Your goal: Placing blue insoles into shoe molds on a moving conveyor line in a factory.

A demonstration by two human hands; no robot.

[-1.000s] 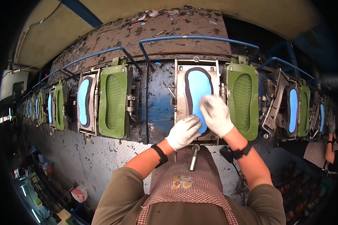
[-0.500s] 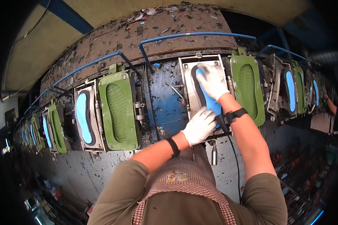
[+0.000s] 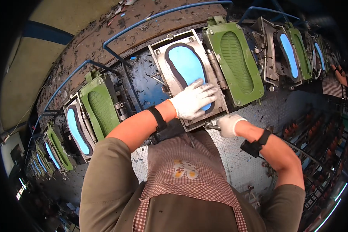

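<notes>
A: What is noted as done so far?

B: The blue sole point(image 3: 185, 62) is laid in the metal mould point(image 3: 219, 105), immediately left of the green mould plate point(image 3: 236, 63); a dark border point(image 3: 168, 63) is seen around it. Both appear well seated, though the lower end is partly covered.

A: And what is left?

B: The green mould plate is folded out, not closed over the sole. Nothing further can be judged.

A: Grip?

B: By the left hand point(image 3: 195, 99), fingers extended, nothing is gripped; it is laid flat over the sole's lower end. By the right hand point(image 3: 230, 125), below the green mould plate, the metal handle point(image 3: 212, 127) is held in curled fingers.

A: Surface and room?

B: Left of the green mould plate, beyond the metal mould, a blue panel point(image 3: 145, 83) is shown. Dark scraps point(image 3: 89, 52) are strewn on the brown board point(image 3: 120, 33) farther up and left. Below the plate, patterned metal floor point(image 3: 270, 112) is seen; well to its right, another person point(image 3: 333, 88) is glimpsed.
</notes>
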